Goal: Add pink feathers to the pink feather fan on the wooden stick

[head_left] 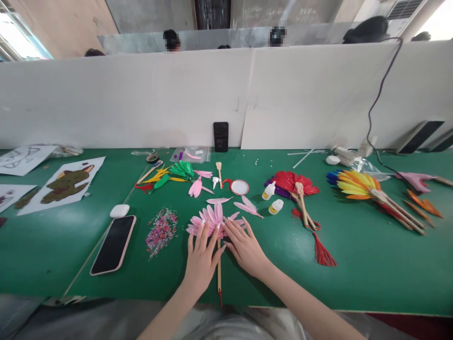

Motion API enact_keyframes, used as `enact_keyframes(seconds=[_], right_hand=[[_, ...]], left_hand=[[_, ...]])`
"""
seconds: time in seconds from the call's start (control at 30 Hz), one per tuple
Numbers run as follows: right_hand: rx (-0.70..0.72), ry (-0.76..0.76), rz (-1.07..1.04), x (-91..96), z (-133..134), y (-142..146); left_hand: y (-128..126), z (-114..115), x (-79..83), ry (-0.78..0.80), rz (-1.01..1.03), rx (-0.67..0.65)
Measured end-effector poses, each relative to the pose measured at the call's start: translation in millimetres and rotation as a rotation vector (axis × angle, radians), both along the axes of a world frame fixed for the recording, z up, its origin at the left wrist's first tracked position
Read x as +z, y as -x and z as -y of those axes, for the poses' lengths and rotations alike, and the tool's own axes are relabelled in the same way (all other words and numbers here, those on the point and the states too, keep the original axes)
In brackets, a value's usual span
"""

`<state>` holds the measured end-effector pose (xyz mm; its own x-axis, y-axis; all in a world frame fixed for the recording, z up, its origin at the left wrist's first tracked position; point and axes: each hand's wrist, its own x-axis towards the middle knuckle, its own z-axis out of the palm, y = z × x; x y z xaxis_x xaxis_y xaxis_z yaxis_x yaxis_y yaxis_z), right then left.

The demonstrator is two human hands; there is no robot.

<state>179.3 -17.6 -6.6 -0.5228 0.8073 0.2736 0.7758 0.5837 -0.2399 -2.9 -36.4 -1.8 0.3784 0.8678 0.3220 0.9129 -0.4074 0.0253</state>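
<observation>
A fan of pink feathers (213, 212) lies on the green table in front of me, its thin wooden handle (219, 276) pointing towards me with a red cord at the end. My left hand (199, 262) rests on the left part of the feathers, fingers stretched out. On the right part lies my right hand (247, 250), its fingers also extended and flat. The hands cover the fan's lower middle. Just beyond are loose pink feathers (248, 206) and a roll of tape with a white centre (239, 187). Two small glue bottles (269, 190) are to the right, one upright.
A phone (113, 245), a white case (119, 210) and colourful bits (162, 231) are at left. Green feathers (183, 171) lie behind. Rightward are a red feather fan (295, 183) with a tassel, a yellow one (356, 184) and a pink glue gun (417, 180). White panels (159, 104) border the back.
</observation>
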Motion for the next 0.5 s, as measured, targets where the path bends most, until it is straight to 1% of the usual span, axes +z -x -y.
enact_keyframes(seconds=[0.13,0.27,0.5], right_hand=[[0.012,0.024,0.002,1.6,4,2],[0.056,0.057,-0.003,5.0,9,10],[0.106,0.097,-0.020,9.0,12,21]], left_hand=[[3,-1,3.1,-0.013,0.028,0.030],[7,-3,4.4,-0.014,0.082,0.081],[11,0,2.1,-0.011,0.128,0.087]])
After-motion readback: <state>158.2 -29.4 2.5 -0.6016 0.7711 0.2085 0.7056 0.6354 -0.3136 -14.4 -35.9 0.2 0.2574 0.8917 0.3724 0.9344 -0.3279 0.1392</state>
